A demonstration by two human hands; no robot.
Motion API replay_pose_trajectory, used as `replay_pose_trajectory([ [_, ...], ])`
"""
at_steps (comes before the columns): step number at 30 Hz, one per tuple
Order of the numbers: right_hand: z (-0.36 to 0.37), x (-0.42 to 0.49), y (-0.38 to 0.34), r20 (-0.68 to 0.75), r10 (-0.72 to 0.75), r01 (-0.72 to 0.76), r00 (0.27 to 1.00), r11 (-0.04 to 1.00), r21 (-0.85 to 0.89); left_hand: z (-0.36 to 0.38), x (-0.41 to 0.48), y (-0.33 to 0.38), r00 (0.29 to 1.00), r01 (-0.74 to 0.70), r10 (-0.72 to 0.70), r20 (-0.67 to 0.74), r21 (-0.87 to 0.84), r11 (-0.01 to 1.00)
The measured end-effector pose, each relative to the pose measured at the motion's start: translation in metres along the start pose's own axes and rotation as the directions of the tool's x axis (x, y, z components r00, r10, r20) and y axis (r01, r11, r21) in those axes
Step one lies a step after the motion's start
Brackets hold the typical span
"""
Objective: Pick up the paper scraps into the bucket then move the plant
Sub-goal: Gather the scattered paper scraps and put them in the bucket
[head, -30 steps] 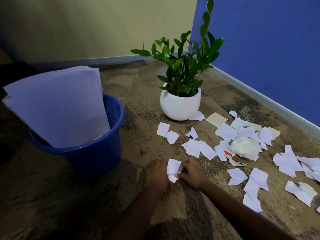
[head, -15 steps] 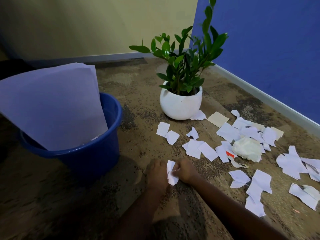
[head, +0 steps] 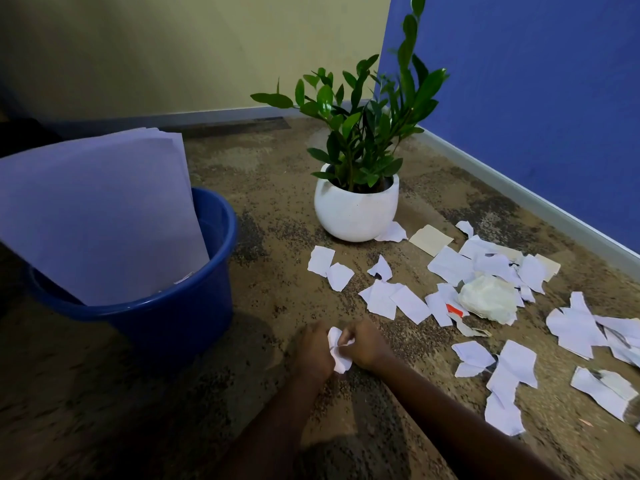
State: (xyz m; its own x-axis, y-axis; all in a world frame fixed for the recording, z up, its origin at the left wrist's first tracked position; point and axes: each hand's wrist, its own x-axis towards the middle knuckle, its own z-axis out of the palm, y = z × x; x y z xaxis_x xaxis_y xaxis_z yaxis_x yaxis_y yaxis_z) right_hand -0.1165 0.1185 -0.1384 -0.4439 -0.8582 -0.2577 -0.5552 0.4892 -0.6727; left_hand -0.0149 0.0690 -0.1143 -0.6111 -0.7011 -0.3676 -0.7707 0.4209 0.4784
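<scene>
Both hands meet low in my view: the left hand (head: 313,351) and the right hand (head: 367,344) are curled round one white paper scrap (head: 337,353), pinching it, crumpled, between them close to the carpet (head: 277,188). More paper scraps (head: 381,296) lie scattered to the right (a crumpled wad (head: 488,297) sits among them), one against the white pot (head: 353,213) of the plant (head: 363,133) beyond. I see the blue bucket (head: 173,323) to the left, near the hands, with large sheets (head: 97,216) leaning inside it.
</scene>
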Motion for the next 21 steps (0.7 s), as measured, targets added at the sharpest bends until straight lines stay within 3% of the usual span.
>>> replay_pose_trajectory([
  [4, -0.001, -0.003, 0.002, -0.018, 0.062, -0.06, 0.998, 0.993, 0.097, 0.004, -0.001, -0.002, 0.996, 0.093, -0.094, -0.005, -0.109, 0.99],
  [8, -0.012, -0.007, 0.004, -0.1, 0.183, -0.136, 0.978, 0.923, 0.36, 0.004, 0.0, -0.006, 0.985, 0.16, -0.172, -0.008, -0.326, 0.932],
  [12, -0.027, -0.004, -0.009, -0.142, 0.309, -0.161, 0.94, 0.773, 0.613, -0.014, 0.004, 0.011, 0.962, 0.21, -0.271, 0.027, -0.705, 0.677],
  [14, -0.033, -0.002, -0.017, -0.23, 0.241, -0.086, 0.943, 0.842, 0.533, -0.025, 0.006, 0.024, 0.965, 0.223, -0.23, 0.129, -0.862, 0.454],
  [16, -0.038, -0.003, -0.024, -0.325, 0.09, 0.023, 0.941, 0.944, 0.329, -0.032, 0.009, 0.033, 0.968, 0.243, -0.135, 0.214, -0.933, 0.266],
  [18, -0.041, -0.002, -0.03, -0.381, -0.027, 0.098, 0.924, 0.981, 0.168, -0.035, 0.011, 0.041, 0.977, 0.213, -0.055, 0.206, -0.949, 0.232],
  [21, -0.044, 0.003, -0.034, -0.366, -0.057, 0.133, 0.929, 0.974, 0.185, -0.037, 0.017, 0.044, 0.984, 0.164, -0.116, 0.139, -0.956, 0.244],
])
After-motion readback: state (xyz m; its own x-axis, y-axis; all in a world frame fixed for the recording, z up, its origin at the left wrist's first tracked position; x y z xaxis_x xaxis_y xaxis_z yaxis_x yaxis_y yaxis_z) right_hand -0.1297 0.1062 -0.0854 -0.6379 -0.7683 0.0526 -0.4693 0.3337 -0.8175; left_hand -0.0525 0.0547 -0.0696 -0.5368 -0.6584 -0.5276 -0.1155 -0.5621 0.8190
